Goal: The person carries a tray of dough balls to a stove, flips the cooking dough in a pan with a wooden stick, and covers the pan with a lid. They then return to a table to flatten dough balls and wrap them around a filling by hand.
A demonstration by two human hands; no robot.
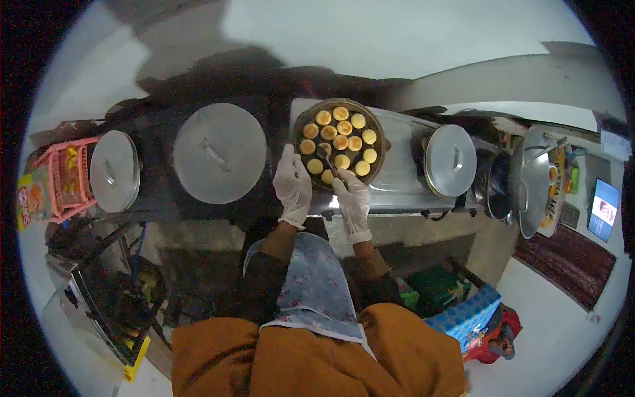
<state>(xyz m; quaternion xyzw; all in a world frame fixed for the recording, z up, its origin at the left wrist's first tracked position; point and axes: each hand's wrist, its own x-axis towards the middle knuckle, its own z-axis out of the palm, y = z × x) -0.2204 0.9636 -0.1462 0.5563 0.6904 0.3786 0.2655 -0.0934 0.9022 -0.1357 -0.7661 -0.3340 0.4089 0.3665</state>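
Observation:
A round dark pan (378, 126) holds several small round cakes, some browned on top and others pale yellow. My left hand (292, 184), in a thin whitish glove, grips the pan's left side, fingers pointing up along the rim. In a matching glove, my right hand (354, 202) is closed on the handle of a spoon (330, 163) at the pan's near edge. The spoon's tip is down among the cakes at the lower left of the pan. Part of its handle is hidden by my right fingers.
The pan sits on a metal stove top (403, 165). To its left are a large lidded pot (221, 149) and a smaller lidded pot (114, 169); another lidded pot (451, 161) stands right. Beyond are a metal wok (532, 188), a pink basket (69, 178) and a lit phone (604, 210).

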